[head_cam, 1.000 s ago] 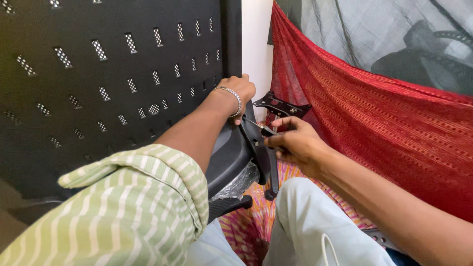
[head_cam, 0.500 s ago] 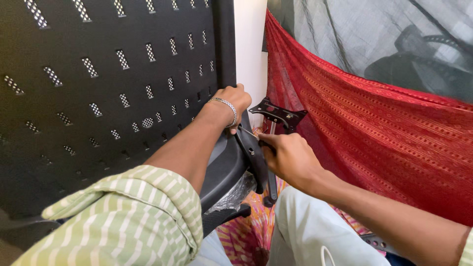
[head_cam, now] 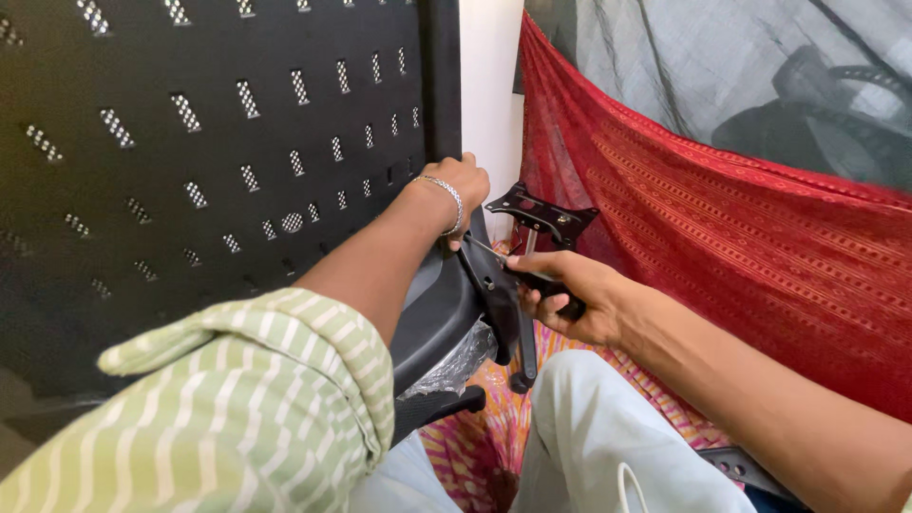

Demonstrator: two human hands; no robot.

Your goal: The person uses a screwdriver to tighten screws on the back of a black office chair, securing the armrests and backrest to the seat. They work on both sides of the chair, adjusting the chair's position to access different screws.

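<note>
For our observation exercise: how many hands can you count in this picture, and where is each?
2. The left hand grips the edge of the perforated black chair back. The right hand holds a thin screwdriver against the black bracket. None seem hidden.

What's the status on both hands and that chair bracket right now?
Left hand gripping the perforated chair back edge. Right hand shut on a screwdriver, tip at the black bracket. Red cloth close beside; not obstructing.

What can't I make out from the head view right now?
- Tool tip: the thin metal shaft from the right hand ends behind the left hand.
- Tool handle: wrapped in the right hand.
- Fastener on the black bracket: too small to see.
- Perforated chair back: cut off by the top and left edges.
</note>
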